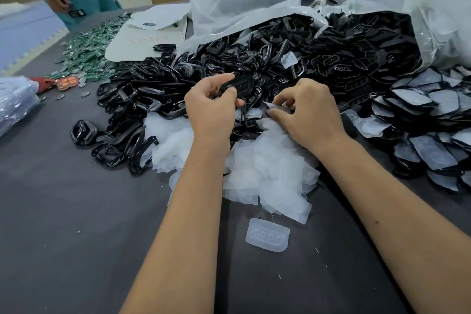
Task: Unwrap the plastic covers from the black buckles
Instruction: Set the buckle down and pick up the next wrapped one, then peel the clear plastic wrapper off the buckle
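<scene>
Our left hand (pixel 212 103) grips a bare black buckle (pixel 238 84); our right hand (pixel 304 109) pinches its peeled plastic cover (pixel 274 107). Next, we likely drop both and pick another.

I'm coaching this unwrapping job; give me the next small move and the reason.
Probably drop the cover pinched in the right hand onto the cover pile just below. The left hand already holds a bare-looking buckle, apart from that cover.

Heap of bare black plastic buckles (pixel 158 99) left, crumpled clear plastic covers (pixel 270 173) before it, wrapped black buckles (pixel 428 135) right, open translucent plastic sack (pixel 382 41) behind
</scene>
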Demonstrator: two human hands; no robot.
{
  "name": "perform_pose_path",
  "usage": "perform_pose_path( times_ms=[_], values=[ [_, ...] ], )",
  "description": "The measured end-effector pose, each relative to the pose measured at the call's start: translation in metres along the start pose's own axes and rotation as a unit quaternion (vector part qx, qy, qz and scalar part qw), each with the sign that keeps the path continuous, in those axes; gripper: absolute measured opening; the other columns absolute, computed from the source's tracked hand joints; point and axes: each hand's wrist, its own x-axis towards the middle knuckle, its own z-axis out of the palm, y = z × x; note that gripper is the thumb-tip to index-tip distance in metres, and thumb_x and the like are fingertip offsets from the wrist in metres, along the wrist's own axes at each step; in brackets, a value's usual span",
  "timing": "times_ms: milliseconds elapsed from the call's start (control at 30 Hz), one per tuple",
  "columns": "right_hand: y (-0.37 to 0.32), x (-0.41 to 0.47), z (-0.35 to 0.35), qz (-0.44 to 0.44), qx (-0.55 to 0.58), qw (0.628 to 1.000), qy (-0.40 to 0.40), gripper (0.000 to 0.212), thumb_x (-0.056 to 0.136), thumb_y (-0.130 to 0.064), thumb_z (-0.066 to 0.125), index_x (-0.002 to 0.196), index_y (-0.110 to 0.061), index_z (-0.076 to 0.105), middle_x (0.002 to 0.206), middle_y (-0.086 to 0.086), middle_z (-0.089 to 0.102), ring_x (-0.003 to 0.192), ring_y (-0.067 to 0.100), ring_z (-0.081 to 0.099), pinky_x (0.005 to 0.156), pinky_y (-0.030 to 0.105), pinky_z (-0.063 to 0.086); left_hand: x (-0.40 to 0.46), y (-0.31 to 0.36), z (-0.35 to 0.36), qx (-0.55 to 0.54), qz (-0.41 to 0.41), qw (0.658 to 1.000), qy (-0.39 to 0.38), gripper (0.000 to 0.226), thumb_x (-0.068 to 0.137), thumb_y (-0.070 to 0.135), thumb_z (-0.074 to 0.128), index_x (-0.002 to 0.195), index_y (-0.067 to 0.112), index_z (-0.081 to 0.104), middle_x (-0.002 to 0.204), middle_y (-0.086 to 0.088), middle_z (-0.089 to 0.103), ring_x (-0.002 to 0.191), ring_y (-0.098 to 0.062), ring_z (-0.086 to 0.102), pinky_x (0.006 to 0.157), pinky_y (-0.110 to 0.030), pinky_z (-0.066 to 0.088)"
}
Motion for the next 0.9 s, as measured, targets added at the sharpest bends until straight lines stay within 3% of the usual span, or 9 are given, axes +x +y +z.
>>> perform_pose_path(
  times_ms=[167,333,400,500,600,733,900],
  values=[
    [0.0,0.002,-0.004,0.009,0.169,0.981,0.091,0.018,0.089,-0.031,0.079,0.078,-0.019,0.075,0.07,-0.008,0.066,0.061,0.005,0.056,0.066,0.025,0.049,0.001,0.001,-0.001,-0.016,-0.015,1.0,0.011,0.028,0.091,-0.011,0.061,0.095,0.012,0.074,0.097,-0.017,0.068,0.054,-0.011,0.064,0.056,-0.019,0.051],
    [-0.008,0.002,-0.007,0.134,0.47,0.872,0.024,0.006,0.098,-0.004,0.064,0.093,-0.004,0.065,0.07,0.005,0.07,0.051,0.015,0.055,0.042,0.026,0.041,-0.003,0.002,0.001,0.008,-0.028,0.999,-0.038,0.026,0.089,-0.011,0.063,0.095,0.012,0.075,0.09,-0.016,0.062,0.054,-0.011,0.065,0.058,-0.019,0.052],
    [-0.011,0.001,-0.01,0.148,0.506,0.85,0.005,0.008,0.097,0.002,0.059,0.095,-0.004,0.062,0.075,0.008,0.074,0.051,0.015,0.056,0.041,0.025,0.04,-0.005,0.003,0.003,0.038,-0.018,0.997,-0.064,0.026,0.089,-0.01,0.063,0.097,0.011,0.075,0.087,-0.013,0.064,0.055,-0.011,0.066,0.059,-0.019,0.052],
    [-0.013,0.0,-0.015,0.152,0.545,0.824,-0.015,0.021,0.096,0.003,0.062,0.084,-0.01,0.053,0.083,0.012,0.076,0.051,0.017,0.058,0.041,0.023,0.04,-0.009,0.004,0.005,0.072,-0.003,0.994,-0.084,0.026,0.089,-0.009,0.063,0.1,0.012,0.075,0.084,-0.006,0.068,0.056,-0.012,0.067,0.063,-0.024,0.056],
    [-0.016,-0.002,-0.02,0.15,0.576,0.802,-0.053,0.032,0.095,0.005,0.059,0.073,-0.015,0.046,0.093,0.009,0.077,0.062,0.019,0.065,0.044,0.023,0.04,-0.01,0.005,0.005,0.072,-0.007,0.994,-0.08,0.026,0.088,-0.008,0.063,0.099,0.012,0.075,0.087,-0.009,0.07,0.056,-0.012,0.067,0.065,-0.027,0.057],
    [-0.017,-0.001,-0.022,0.159,0.628,0.757,-0.086,0.033,0.094,0.011,0.051,0.074,-0.014,0.043,0.088,0.004,0.073,0.056,0.014,0.045,0.051,0.023,0.027,-0.011,0.005,0.004,0.069,-0.012,0.995,-0.077,0.026,0.088,-0.009,0.062,0.099,0.01,0.075,0.09,-0.015,0.071,0.055,-0.012,0.068,0.064,-0.027,0.056],
    [-0.017,-0.002,-0.023,0.132,0.664,0.724,-0.133,0.037,0.093,0.006,0.06,0.072,-0.018,0.043,0.086,0.005,0.062,0.057,0.011,0.038,0.047,0.018,0.03,-0.011,0.004,0.004,0.069,-0.012,0.995,-0.075,0.027,0.088,-0.009,0.062,0.099,0.011,0.075,0.098,-0.021,0.072,0.056,-0.013,0.069,0.065,-0.029,0.056]
  ],
)
